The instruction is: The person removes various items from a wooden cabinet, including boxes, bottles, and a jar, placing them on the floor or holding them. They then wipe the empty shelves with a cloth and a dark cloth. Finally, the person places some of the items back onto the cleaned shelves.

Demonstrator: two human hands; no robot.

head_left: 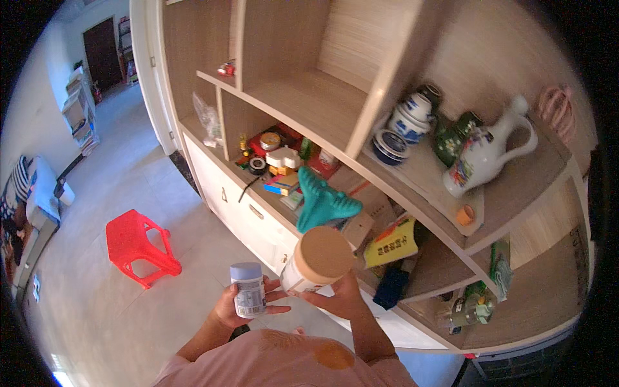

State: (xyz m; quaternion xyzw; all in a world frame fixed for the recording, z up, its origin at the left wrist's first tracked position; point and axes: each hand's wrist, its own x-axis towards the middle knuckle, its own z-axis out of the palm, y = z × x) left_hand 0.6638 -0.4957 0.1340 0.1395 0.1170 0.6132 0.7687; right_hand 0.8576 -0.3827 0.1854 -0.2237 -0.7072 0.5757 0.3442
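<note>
My left hand (226,307) is closed around a small white bottle (249,293) with a bluish-lilac cap, its printed label facing up at me. Some fingers of that hand stretch out past the bottle to the right. In my right hand (342,300) is a larger jar (317,258) with a wide tan lid, tilted so the lid faces me. The two containers are held side by side, apart, in front of the shelf unit. Just beyond the jar, a teal knitted-looking item (322,201) hangs over the shelf edge.
A wooden shelf unit (309,138) holds a white floral pitcher (483,158), a blue-and-white pot (411,119), a green vase (454,138) and a yellow packet (392,243). White cabinet doors (235,209) lie below. A red plastic stool (138,245) stands on the floor at left.
</note>
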